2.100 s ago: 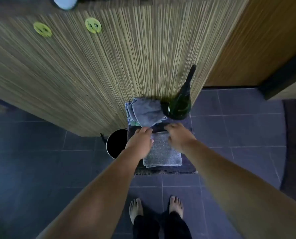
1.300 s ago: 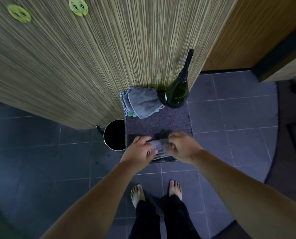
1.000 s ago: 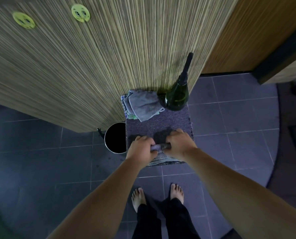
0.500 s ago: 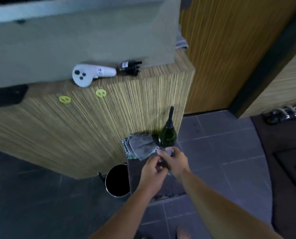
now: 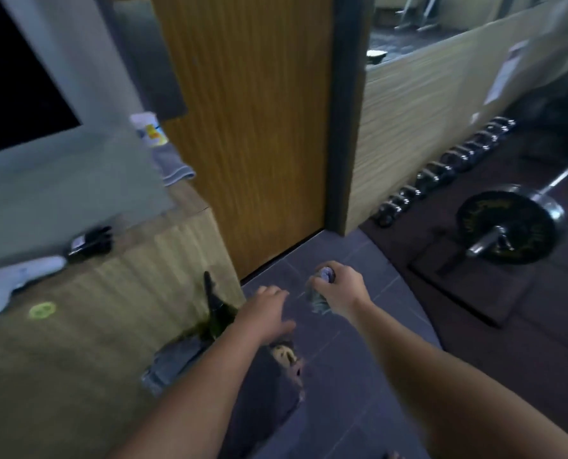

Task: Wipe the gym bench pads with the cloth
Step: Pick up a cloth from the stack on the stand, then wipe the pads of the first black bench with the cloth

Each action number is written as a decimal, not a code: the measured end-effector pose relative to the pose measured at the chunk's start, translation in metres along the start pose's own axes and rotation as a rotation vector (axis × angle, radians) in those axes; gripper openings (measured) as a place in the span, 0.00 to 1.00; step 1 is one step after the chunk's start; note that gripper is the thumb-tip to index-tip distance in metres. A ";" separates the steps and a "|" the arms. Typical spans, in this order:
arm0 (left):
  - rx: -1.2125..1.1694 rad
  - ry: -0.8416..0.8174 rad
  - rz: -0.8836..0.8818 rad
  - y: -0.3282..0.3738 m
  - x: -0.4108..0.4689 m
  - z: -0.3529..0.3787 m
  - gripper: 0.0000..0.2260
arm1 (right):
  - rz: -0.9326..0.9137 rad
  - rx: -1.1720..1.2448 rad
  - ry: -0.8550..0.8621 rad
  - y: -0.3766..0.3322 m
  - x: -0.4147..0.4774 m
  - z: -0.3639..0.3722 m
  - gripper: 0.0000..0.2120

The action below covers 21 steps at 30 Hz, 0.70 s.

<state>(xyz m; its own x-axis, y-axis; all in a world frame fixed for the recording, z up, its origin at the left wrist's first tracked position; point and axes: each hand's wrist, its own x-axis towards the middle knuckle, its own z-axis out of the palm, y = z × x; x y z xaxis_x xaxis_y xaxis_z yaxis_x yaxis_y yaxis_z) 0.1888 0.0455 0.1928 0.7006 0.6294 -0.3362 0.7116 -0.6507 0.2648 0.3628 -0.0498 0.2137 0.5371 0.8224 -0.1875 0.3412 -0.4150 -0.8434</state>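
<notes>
While right hand (image 5: 340, 294) fingers grip bunched cloth (image 5: 319, 302), left hand (image 5: 266, 309) fingers spread; barbell plate (image 5: 514, 217) lettering blurred.

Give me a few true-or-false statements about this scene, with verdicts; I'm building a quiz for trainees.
1. The right hand grips the cloth. True.
2. The left hand holds the bottle. False: it is open and holds nothing; the bottle stands by the counter.
3. A barbell lies on the right. True.
4. The dumbbells lie on the counter. False: they line the floor along the wall.
5. A white controller lies on the counter. True.
</notes>
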 end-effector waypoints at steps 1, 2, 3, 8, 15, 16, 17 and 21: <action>0.036 -0.004 0.031 0.020 0.021 -0.006 0.35 | 0.006 0.003 0.032 0.008 0.006 -0.024 0.04; 0.071 -0.005 0.066 0.043 0.043 -0.010 0.34 | 0.012 0.004 0.069 0.018 0.013 -0.049 0.04; 0.105 0.002 0.105 0.068 0.064 -0.014 0.34 | 0.019 0.004 0.107 0.028 0.021 -0.074 0.05; 0.215 0.020 0.249 0.207 0.164 -0.022 0.31 | 0.043 0.015 0.303 0.085 0.057 -0.213 0.08; 0.323 -0.013 0.462 0.402 0.291 -0.025 0.29 | 0.136 0.076 0.506 0.167 0.089 -0.409 0.08; 0.336 -0.016 0.501 0.428 0.308 -0.025 0.29 | 0.148 0.082 0.545 0.180 0.093 -0.433 0.07; 0.348 -0.018 0.538 0.453 0.325 -0.024 0.30 | 0.157 0.076 0.581 0.191 0.098 -0.455 0.07; 0.389 -0.030 0.685 0.556 0.393 -0.020 0.29 | 0.218 0.071 0.720 0.240 0.120 -0.538 0.07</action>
<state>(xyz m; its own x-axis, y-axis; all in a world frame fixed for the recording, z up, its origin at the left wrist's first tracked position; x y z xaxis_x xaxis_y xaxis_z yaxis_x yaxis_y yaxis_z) 0.8613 -0.0604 0.2262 0.9708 0.0268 -0.2385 0.0491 -0.9949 0.0884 0.9240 -0.2600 0.2602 0.9664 0.2572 0.0008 0.1321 -0.4936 -0.8596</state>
